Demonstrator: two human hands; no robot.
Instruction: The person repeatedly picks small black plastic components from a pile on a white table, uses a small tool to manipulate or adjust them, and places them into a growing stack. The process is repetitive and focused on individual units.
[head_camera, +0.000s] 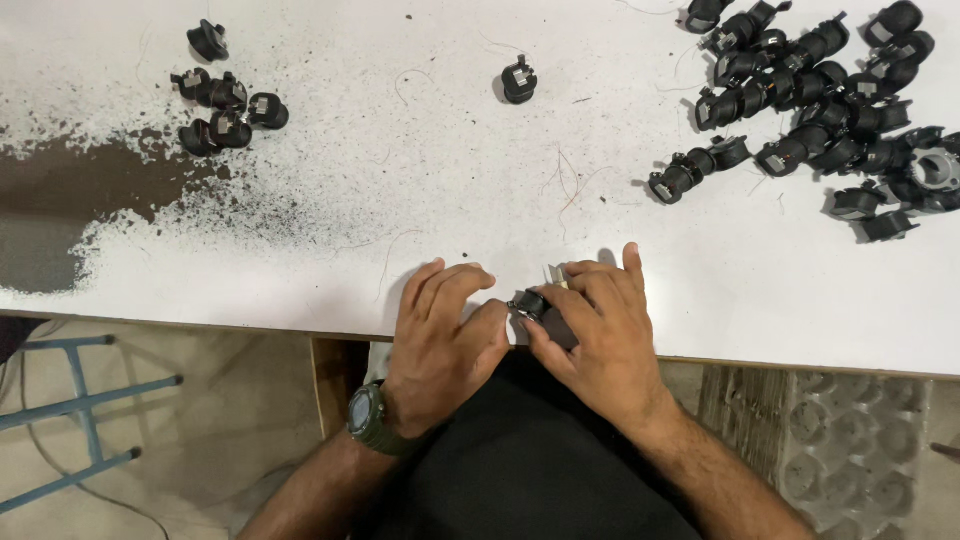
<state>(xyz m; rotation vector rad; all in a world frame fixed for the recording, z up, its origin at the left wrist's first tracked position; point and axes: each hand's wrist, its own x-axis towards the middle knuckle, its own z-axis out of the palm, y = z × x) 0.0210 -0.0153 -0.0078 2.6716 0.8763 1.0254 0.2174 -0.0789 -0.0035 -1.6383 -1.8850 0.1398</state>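
Small black component (530, 303): I log it pinched between both hands at the near edge of the worktop (420, 210), just ahead of my torso. Order of notes runs largest to smallest.

Worktop: white, with a dark speckled patch of grit far out to the left of the hands.

Heap of black parts (820, 110): well ahead and to the right of the right hand, well apart from it. Smaller cluster of black parts (225, 105): well ahead and to the left of the left hand. Single black part (519, 80): straight ahead of the hands, alone.

Left hand (440, 335): fingers curled, closed in on the component from its left side, thumb touching it. Wristwatch (368, 418) sits behind it.

Right hand (595, 330): fingers folded over the component from the right, covering most of it.

Key relation: the component lies directly between the two hands, its long axis roughly left to right, slightly tilted. Both hands touch it; I judge the right has more of it.
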